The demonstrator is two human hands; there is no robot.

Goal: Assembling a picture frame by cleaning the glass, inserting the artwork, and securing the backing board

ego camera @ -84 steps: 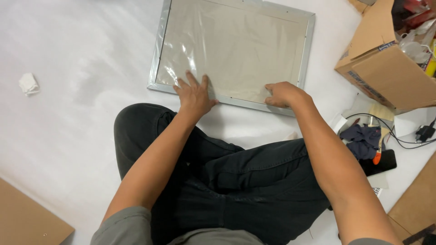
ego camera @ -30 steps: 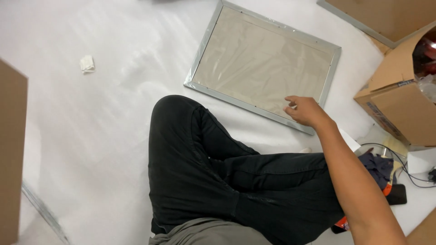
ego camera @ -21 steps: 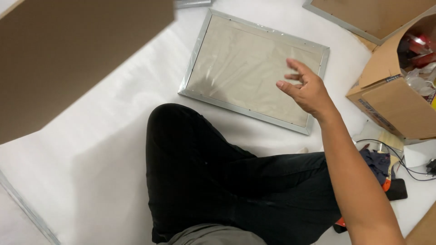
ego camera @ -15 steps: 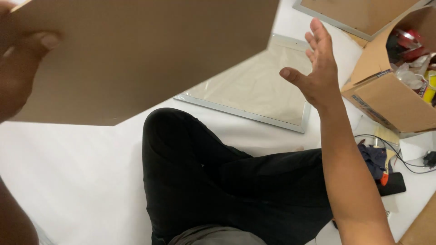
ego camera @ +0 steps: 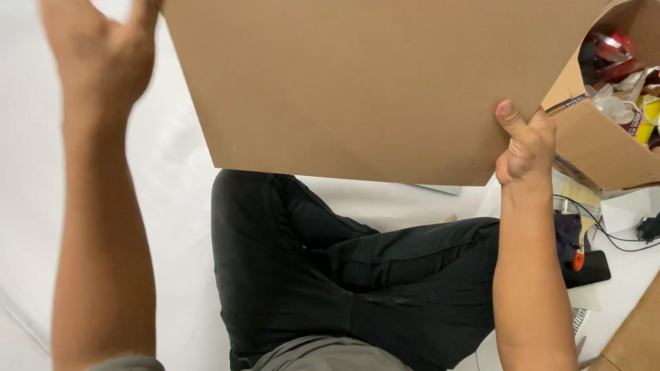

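Note:
A large brown backing board (ego camera: 371, 75) is held up in front of me and fills the upper middle of the head view. My right hand (ego camera: 524, 141) grips its lower right corner, thumb on the near face. My left hand (ego camera: 103, 48) is at the board's upper left edge, blurred, fingers touching the edge. The silver picture frame on the floor is almost wholly hidden behind the board; only a sliver of its corner (ego camera: 440, 188) shows below the board's edge. My crossed legs in black trousers (ego camera: 330, 268) are beneath.
An open cardboard box (ego camera: 605, 137) with mixed packaging stands at the right. A dark cloth, a black device (ego camera: 588, 268) and cables (ego camera: 619, 237) lie on the white floor by my right knee. Another cardboard piece (ego camera: 636, 336) sits at bottom right.
The left hand left the frame, fetched the brown board from the left and swung it over the frame. The right hand rose from the frame and took the board's corner.

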